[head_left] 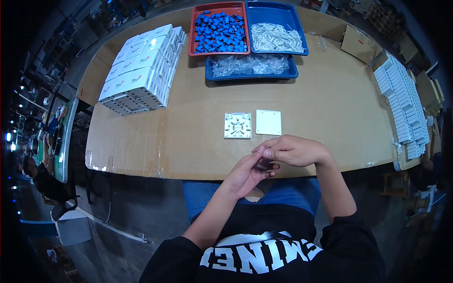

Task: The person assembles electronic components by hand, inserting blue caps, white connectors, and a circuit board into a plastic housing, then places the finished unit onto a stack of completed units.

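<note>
Close to the table's near edge, my left hand (245,177) and my right hand (297,150) meet. The right thumb and fingers pinch together over the left fingertips, and the left fingers curl round from below. A small, partly see-through thing shows between them, mostly hidden by the fingers; its kind I cannot make out. Just beyond the hands lies an open white square plastic box base (231,134), its moulded inner side facing up. Right beside it, a little apart, is a flat white square cover (268,122). Neither hand touches these two parts.
At the back stand a red tray (192,35) of blue connectors, a blue tray (276,12) of white slim parts, and a lower blue tray (252,77) of clear plastic bags. White boxes (134,78) are stacked at left; more white parts (403,106) line the right edge.
</note>
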Motion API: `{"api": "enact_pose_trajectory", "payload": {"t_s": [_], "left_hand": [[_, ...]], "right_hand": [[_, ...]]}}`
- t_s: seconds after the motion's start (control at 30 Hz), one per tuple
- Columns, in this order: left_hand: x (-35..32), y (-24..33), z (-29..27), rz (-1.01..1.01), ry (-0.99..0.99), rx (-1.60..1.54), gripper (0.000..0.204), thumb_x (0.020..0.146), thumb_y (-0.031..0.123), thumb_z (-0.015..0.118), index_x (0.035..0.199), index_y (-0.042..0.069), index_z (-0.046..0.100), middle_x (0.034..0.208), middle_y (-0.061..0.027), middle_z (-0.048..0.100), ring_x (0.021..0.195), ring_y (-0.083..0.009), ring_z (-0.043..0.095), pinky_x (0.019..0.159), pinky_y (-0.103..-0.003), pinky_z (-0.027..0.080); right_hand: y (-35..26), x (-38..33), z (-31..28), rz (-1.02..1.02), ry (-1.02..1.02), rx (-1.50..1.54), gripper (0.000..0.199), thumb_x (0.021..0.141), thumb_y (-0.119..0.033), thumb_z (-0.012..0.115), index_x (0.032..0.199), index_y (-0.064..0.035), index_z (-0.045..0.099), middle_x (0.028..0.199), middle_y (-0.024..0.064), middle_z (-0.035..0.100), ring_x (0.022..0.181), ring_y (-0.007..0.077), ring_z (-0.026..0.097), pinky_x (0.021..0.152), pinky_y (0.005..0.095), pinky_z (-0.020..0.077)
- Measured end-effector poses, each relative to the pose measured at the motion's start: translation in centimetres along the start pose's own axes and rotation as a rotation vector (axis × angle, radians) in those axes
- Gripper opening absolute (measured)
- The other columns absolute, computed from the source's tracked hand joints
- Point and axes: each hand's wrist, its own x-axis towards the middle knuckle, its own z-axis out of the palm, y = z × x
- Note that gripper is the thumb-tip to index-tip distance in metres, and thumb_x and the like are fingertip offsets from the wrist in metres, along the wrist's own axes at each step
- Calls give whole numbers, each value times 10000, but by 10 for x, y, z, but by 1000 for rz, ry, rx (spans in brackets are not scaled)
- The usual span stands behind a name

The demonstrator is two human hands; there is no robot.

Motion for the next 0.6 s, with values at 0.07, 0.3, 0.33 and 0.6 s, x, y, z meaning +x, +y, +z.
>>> {"api": "enact_pose_trajectory", "payload": {"t_s": [0.07,0.3,0.33,0.6], "left_hand": [[0,0,0,2,12,32,439,1118,417,452,1373,80,572,1213,-89,667,1089,-223,664,902,-364,547],[-2,5,8,-11,-5,-40,486,1121,442,424,1431,90,548,1279,-108,666,1096,-211,665,922,-359,541],[0,4,6,-17,-5,-42,496,1121,449,419,1443,91,543,1290,-111,665,1093,-208,667,923,-358,541],[5,-2,-20,6,-18,-55,453,1130,425,405,1362,73,570,1194,-95,689,1081,-227,681,925,-378,553]], "right_hand": [[1,-1,1,8,-11,11,437,1126,-300,465,1292,53,662,1277,145,703,1059,259,700,963,385,550],[-5,-4,-9,92,119,262,486,1139,-377,428,1254,10,699,1029,123,740,904,177,667,844,340,559],[-2,-3,-10,57,111,210,482,1140,-371,426,1243,10,704,1018,118,739,892,167,664,828,334,563],[19,16,6,-32,49,103,511,1124,-416,463,1167,35,699,904,88,716,801,148,635,777,335,550]]}}
